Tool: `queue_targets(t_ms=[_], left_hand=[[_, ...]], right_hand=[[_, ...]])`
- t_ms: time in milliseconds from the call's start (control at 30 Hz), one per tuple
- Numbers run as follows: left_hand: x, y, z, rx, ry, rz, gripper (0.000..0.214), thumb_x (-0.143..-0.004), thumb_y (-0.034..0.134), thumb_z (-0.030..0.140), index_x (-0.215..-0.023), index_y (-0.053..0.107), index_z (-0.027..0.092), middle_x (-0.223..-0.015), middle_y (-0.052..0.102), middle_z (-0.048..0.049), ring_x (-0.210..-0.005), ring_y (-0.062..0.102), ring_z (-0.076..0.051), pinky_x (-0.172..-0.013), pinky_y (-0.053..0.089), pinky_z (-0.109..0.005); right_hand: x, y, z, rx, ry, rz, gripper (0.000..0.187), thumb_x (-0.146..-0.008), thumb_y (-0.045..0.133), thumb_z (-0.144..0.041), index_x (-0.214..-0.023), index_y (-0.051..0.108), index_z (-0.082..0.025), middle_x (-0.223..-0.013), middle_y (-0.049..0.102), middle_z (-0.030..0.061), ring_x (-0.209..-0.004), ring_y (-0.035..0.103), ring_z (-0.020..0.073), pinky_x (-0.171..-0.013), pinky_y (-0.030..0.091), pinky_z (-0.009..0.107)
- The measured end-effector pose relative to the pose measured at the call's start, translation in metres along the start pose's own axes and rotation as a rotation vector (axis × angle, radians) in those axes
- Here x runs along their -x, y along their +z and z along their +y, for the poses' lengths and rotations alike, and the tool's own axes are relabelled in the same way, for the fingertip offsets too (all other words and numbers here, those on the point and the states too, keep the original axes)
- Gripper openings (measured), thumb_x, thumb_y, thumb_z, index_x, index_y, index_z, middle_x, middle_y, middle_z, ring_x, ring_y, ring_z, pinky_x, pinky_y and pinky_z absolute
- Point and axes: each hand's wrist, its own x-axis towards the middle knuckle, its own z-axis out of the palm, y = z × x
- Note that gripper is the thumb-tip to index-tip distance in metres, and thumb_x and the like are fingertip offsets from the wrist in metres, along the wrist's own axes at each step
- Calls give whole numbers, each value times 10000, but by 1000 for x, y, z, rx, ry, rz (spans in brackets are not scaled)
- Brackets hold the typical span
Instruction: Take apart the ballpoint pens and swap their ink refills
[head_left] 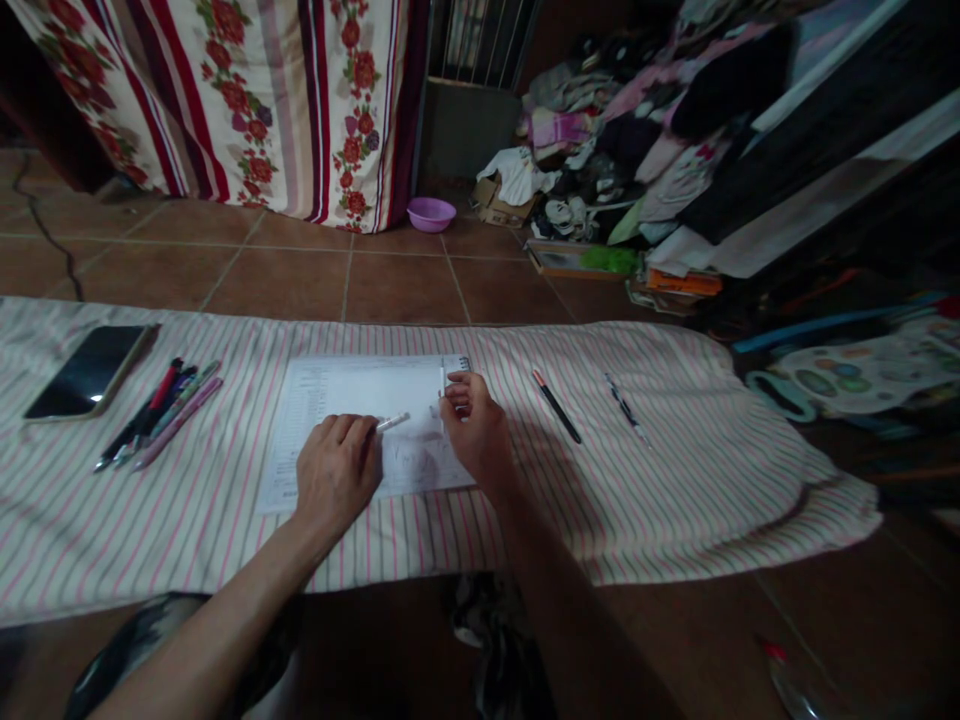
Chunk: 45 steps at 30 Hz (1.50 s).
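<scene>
My left hand (337, 465) rests over a white sheet of paper (360, 385), its fingers closed on a short white pen part (393, 421) that points right. My right hand (474, 425), at the paper's right side, pinches a slim white pen part (442, 377) held roughly upright. The two parts are apart. Whether each is a cap or a barrel, I cannot tell. Faint grey marks show on the paper between the hands. To the right of my right hand lie a black pen with an orange end (556, 405) and a black-and-white patterned pen (627, 408).
A striped cloth (697, 480) covers the low surface. At its left lie a phone (90, 372) and a bunch of several pens (161, 415). Beyond, on the tiled floor, are a purple basin (431, 214), a floral curtain (255, 110) and a heap of clothes (615, 130).
</scene>
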Motion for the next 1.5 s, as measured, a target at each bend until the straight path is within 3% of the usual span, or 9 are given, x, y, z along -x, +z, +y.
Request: queue_targets(t_ms=[167, 500, 800, 967, 1500], left_hand=[[0, 1, 0, 7, 2, 9, 170, -853, 440, 225, -919, 587, 170, -811, 624, -85, -778, 547, -231, -696, 429, -372], [1, 4, 2, 27, -25, 19, 226, -852, 449, 204, -1037, 563, 142, -880, 614, -91, -804, 528, -230, -723, 429, -363], [1, 3, 2, 68, -20, 47, 220, -847, 446, 180, -1017, 585, 164, -887, 594, -88, -799, 528, -217, -698, 435, -340], [1, 5, 2, 86, -27, 53, 204, -846, 454, 196, -993, 591, 160, -884, 593, -85, -805, 530, -214, -717, 434, -342], [1, 5, 3, 94, -27, 35, 209, -856, 448, 215, -992, 593, 152, -889, 599, -83, -807, 529, -211, -723, 427, -339]], right_hand=[[0, 2, 2, 16, -32, -10, 283, -761, 496, -171, -1043, 529, -171, -792, 641, 39, -688, 627, 150, -629, 521, 271], [0, 2, -4, 4, -2, -10, 165, -745, 537, -210, -895, 596, -174, -773, 670, 48, -643, 635, 141, -611, 527, 258], [-3, 2, -6, -436, 267, -21, 184, -704, 606, -318, -813, 566, -175, -715, 673, 35, -633, 643, 151, -533, 522, 245], [-5, 0, -15, -608, 344, 28, 205, -677, 628, -318, -797, 569, -163, -718, 676, 27, -639, 632, 130, -538, 523, 227], [-1, 7, -16, -697, 293, 6, 205, -668, 676, -332, -732, 573, -167, -693, 670, 9, -599, 618, 113, -539, 534, 228]])
